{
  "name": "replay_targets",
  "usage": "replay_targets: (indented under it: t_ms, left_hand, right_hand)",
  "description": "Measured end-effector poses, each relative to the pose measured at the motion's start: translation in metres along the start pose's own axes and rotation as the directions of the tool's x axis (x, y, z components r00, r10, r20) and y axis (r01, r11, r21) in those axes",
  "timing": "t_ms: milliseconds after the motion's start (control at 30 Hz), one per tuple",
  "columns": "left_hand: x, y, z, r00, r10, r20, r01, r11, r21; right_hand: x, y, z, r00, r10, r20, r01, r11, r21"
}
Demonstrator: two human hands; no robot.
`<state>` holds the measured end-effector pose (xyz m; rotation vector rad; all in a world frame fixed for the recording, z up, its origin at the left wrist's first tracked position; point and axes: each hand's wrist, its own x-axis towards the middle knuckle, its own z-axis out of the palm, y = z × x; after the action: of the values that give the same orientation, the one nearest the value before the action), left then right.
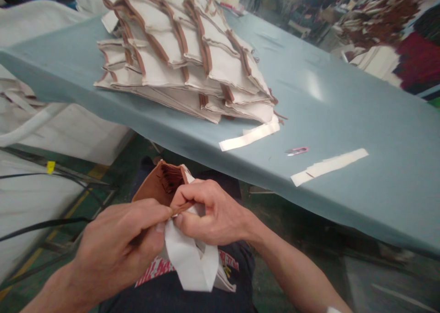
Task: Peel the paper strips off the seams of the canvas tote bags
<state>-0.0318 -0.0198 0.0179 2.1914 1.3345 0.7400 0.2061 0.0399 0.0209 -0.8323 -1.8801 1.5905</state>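
My left hand [123, 239] and my right hand [213, 212] meet over my lap, thumbs and fingers pinched on the edge of a brown-and-white fabric piece [149, 187]. The brown side of this piece opens up behind my fingers, with dark folds inside. A white flap [190, 267] of stiff-looking material hangs below both hands. The fingertips hide the exact spot where they grip. On the table, a pair of small thread snips [297, 151] with a pinkish part lies beyond my right hand, between two white strips [249, 136].
The pale blue table [343, 116] has its near edge just beyond my hands. A tall pile of white panels with brown edging [185, 61] rests on it. Another brown pile [388, 19] stands at the far right. Black cables [44, 223] run on the left.
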Motion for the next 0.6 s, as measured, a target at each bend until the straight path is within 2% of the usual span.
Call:
replay_targets:
  t_ms: [100, 233, 300, 467, 533, 600]
  left_hand:
    - [-0.001, -0.006, 0.004, 0.982, 0.189, -0.007, -0.188, 0.982, 0.025]
    - [-0.005, -0.008, 0.015, 0.959, 0.247, -0.138, -0.236, 0.968, 0.091]
    - [-0.005, -0.01, 0.019, 0.952, 0.272, -0.143, -0.259, 0.961, 0.102]
    - [-0.004, -0.01, 0.023, 0.942, 0.307, -0.138, -0.295, 0.95, 0.102]
    - [-0.006, -0.005, 0.025, 0.954, 0.247, -0.167, -0.236, 0.968, 0.08]
    - [-0.006, 0.002, 0.024, 0.971, 0.139, -0.194, -0.139, 0.99, 0.016]
  right_hand:
    - [-0.001, -0.001, 0.0, 0.988, 0.152, 0.038, -0.156, 0.968, 0.194]
    - [0.0, 0.007, 0.0, 0.969, 0.213, 0.124, -0.245, 0.889, 0.387]
    - [0.002, 0.011, 0.001, 0.962, 0.223, 0.154, -0.269, 0.864, 0.425]
    - [0.002, 0.011, 0.003, 0.952, 0.263, 0.155, -0.301, 0.888, 0.347]
    - [-0.001, 0.005, 0.003, 0.962, 0.234, 0.144, -0.264, 0.932, 0.249]
    - [-0.004, -0.001, 0.001, 0.984, 0.157, 0.082, -0.164, 0.982, 0.091]
